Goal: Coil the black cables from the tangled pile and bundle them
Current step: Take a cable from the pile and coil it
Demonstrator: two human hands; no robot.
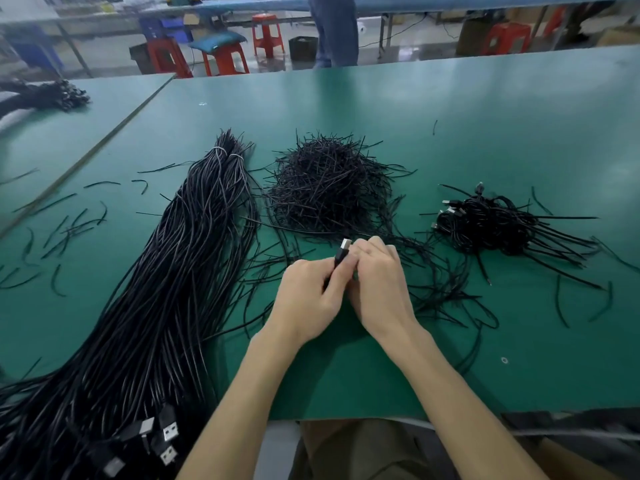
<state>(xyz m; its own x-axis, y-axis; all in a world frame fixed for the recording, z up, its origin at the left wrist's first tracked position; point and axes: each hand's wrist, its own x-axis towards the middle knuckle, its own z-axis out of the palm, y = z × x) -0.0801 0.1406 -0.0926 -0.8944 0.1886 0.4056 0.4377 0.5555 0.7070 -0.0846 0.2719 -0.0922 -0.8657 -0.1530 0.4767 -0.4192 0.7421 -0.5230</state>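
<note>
At tabletop [485, 109] centre, left hand [308, 296] and right hand [377, 289] pinch one black cable [337, 263], plug [345, 244] pointing away; uncoiled cable stock [166, 289] lies lengthwise just left, nearer the left hand.

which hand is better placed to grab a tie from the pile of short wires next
Probably right: the left hand grips the cable below its plug, while the right hand sits nearer the loose ties trailing from the tie pile.

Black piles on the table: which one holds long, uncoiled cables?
The left pile, long strands with USB plugs at the near end; the middle heap is short pieces, the right heap small coiled bundles.
</note>
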